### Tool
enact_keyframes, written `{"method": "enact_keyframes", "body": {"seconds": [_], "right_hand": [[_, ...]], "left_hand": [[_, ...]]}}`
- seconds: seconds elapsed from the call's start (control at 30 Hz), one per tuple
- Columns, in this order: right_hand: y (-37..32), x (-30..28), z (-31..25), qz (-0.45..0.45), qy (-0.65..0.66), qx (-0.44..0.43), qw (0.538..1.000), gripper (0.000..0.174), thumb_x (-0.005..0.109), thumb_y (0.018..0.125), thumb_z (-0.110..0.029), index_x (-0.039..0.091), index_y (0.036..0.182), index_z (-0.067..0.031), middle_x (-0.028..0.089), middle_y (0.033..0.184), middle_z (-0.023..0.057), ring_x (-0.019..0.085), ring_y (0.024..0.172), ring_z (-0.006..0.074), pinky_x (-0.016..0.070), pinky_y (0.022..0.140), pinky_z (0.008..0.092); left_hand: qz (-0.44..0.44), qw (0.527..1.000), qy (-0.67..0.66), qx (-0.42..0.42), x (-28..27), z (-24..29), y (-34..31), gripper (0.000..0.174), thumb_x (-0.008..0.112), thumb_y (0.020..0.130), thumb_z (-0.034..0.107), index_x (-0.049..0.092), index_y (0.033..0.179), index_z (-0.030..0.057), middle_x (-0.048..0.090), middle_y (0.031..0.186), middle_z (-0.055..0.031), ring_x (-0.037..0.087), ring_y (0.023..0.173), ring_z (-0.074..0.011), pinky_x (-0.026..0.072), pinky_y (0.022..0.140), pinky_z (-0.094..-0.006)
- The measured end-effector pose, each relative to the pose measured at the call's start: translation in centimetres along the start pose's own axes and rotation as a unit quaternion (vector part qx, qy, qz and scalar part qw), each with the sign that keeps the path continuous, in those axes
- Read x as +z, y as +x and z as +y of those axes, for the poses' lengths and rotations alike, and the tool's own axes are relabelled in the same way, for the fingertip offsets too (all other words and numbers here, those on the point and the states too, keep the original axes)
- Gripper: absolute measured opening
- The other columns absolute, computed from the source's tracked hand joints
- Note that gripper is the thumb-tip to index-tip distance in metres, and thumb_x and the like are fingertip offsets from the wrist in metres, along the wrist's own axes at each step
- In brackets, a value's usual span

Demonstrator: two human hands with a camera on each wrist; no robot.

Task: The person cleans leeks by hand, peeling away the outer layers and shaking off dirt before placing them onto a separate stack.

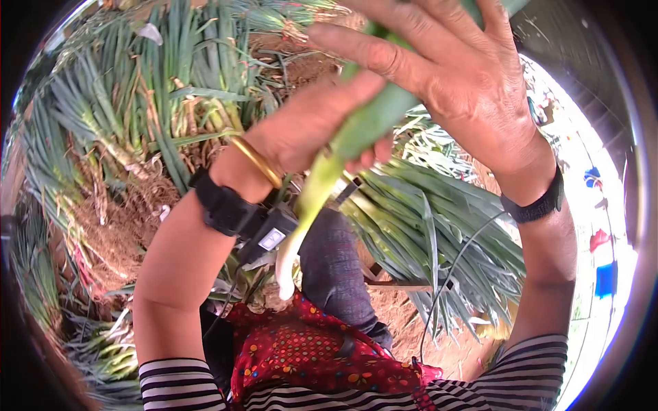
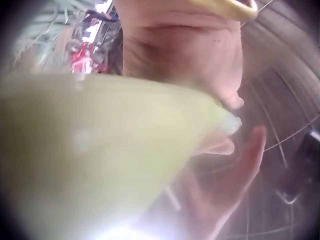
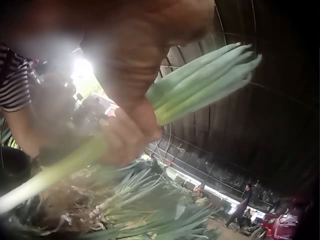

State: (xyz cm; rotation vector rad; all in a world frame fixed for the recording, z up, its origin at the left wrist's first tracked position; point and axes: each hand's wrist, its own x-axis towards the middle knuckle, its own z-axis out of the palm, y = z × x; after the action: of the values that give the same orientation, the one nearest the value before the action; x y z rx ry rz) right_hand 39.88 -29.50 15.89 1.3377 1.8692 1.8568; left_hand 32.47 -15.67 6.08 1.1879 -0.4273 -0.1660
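My left hand (image 1: 298, 133) grips a large green onion (image 1: 380, 122) around its stalk, with fingertips showing on the far side. The stalk hangs slanted, its white root end down toward my lap and its green leaves up to the right. Spread over the leaf part is my right hand (image 1: 466, 89), back upward, fingers extended and slightly blurred; its thumb side is partly hidden. In the left wrist view the pale stalk (image 2: 100, 135) fills much of the picture. The right wrist view shows the leaves (image 3: 210, 82) fanning out beyond the hands.
Piled green onions (image 1: 130, 103) with dirty roots lie at the left. A bundle of green onions (image 1: 439, 212) rests at the right of my knee (image 1: 336, 267), over a low wooden frame (image 1: 397, 284). Bare soil shows below. A person (image 3: 240, 205) stands in the background.
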Motion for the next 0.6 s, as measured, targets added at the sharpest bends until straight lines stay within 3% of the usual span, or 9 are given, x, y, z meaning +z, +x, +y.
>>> {"method": "enact_keyframes", "body": {"seconds": [0.07, 0.13, 0.23, 0.3, 0.33, 0.4, 0.5, 0.53, 0.6], "right_hand": [[-1.9, -3.4, 0.1, -0.252, 0.134, 0.064, 0.956, 0.045, 0.07, 0.06, -0.011, 0.063, 0.104, -0.0149, 0.062, 0.102, 0.0021, 0.055, 0.104, 0.0187, 0.0426, 0.086, 0.0373], [-4.8, -4.4, 0.1, -0.331, 0.141, 0.078, 0.93, 0.031, 0.066, 0.063, -0.01, 0.064, 0.094, -0.0146, 0.063, 0.094, -0.0015, 0.058, 0.092, 0.0147, 0.0444, 0.077, 0.0353], [-8.6, -6.5, 0.7, -0.427, 0.157, 0.108, 0.884, 0.026, 0.063, 0.065, -0.006, 0.064, 0.09, -0.0132, 0.063, 0.093, -0.0002, 0.06, 0.086, 0.0173, 0.0436, 0.074, 0.0343], [-11.0, -8.1, 0.8, -0.548, 0.155, 0.224, 0.791, 0.027, 0.063, 0.064, -0.006, 0.063, 0.09, -0.0101, 0.064, 0.087, 0.0049, 0.061, 0.082, 0.0225, 0.0418, 0.077, 0.0355], [-11.5, -8.5, 1.0, -0.548, 0.157, 0.227, 0.79, 0.027, 0.063, 0.064, -0.006, 0.063, 0.09, -0.0101, 0.064, 0.087, 0.0049, 0.061, 0.082, 0.0225, 0.0418, 0.077, 0.0355], [-12.1, -9.1, 1.5, -0.693, 0.21, 0.306, 0.618, 0.027, 0.064, 0.067, -0.018, 0.06, 0.092, -0.0094, 0.062, 0.078, 0.0101, 0.061, 0.078, 0.0291, 0.0441, 0.069, 0.0416], [-16.1, -10.4, -0.5, -0.651, 0.265, 0.393, 0.593, 0.043, 0.068, 0.064, -0.023, 0.059, 0.102, -0.006, 0.063, 0.08, 0.0164, 0.061, 0.079, 0.034, 0.0455, 0.074, 0.0432], [-16.1, -10.2, -1.0, -0.669, 0.285, 0.452, 0.516, 0.053, 0.071, 0.063, -0.027, 0.058, 0.109, -0.0038, 0.063, 0.084, 0.019, 0.061, 0.083, 0.0348, 0.0457, 0.079, 0.0423], [-19.1, -10.6, -3.2, -0.648, 0.295, 0.47, 0.522, 0.058, 0.073, 0.062, -0.028, 0.057, 0.111, -0.0014, 0.063, 0.085, 0.0205, 0.061, 0.085, 0.0348, 0.0457, 0.081, 0.042]], "left_hand": [[-0.039, 0.998, -0.002, -0.049, 0.8, -1.7, 1.4, 0.056, 0.042, 0.086, 0.06, 0.054, 0.096, 0.0057, 0.061, 0.071, -0.0071, 0.057, 0.052, -0.0102, 0.0449, 0.042, -0.0189], [-0.077, 0.992, -0.047, -0.089, 0.1, -3.6, 2.5, 0.046, 0.054, 0.086, 0.047, 0.051, 0.102, 0.0037, 0.063, 0.075, -0.0079, 0.06, 0.059, -0.0122, 0.048, 0.049, -0.0218], [-0.141, 0.901, 0.395, -0.11, -0.6, -5.2, 3.3, 0.064, 0.074, 0.073, 0.031, 0.04, 0.12, 0.0031, 0.063, 0.083, -0.0102, 0.062, 0.077, -0.0174, 0.0494, 0.069, -0.0322], [-0.119, 0.866, 0.474, -0.11, -1.5, -5.9, 2.8, 0.067, 0.073, 0.072, 0.03, 0.04, 0.124, 0.0058, 0.062, 0.091, -0.0114, 0.062, 0.081, -0.0223, 0.0483, 0.076, -0.0345], [-0.1, 0.857, 0.5, -0.079, -2.0, -6.7, 3.0, 0.063, 0.071, 0.075, 0.027, 0.04, 0.125, 0.0072, 0.062, 0.095, -0.0112, 0.062, 0.082, -0.0245, 0.0476, 0.079, -0.0356], [-0.065, 0.82, 0.567, -0.055, -3.1, -8.2, 3.9, 0.057, 0.067, 0.077, 0.022, 0.041, 0.126, 0.0095, 0.06, 0.101, -0.0113, 0.06, 0.09, -0.0252, 0.0448, 0.085, -0.0372], [0.003, 0.747, 0.664, 0.011, -4.3, -11.5, 5.2, 0.048, 0.06, 0.081, 0.015, 0.043, 0.126, 0.014, 0.056, 0.113, -0.0101, 0.054, 0.105, -0.0249, 0.038, 0.095, -0.0401], [0.033, 0.714, 0.698, 0.05, -4.5, -12.7, 5.8, 0.044, 0.057, 0.083, 0.011, 0.044, 0.125, 0.0162, 0.054, 0.119, -0.0088, 0.05, 0.113, -0.0238, 0.0339, 0.1, -0.0414], [0.026, 0.713, 0.698, 0.059, -5.2, -15.8, 7.2, 0.042, 0.053, 0.086, 0.014, 0.045, 0.126, 0.0191, 0.052, 0.122, -0.0042, 0.045, 0.117, -0.0221, 0.028, 0.105, -0.0423]]}}
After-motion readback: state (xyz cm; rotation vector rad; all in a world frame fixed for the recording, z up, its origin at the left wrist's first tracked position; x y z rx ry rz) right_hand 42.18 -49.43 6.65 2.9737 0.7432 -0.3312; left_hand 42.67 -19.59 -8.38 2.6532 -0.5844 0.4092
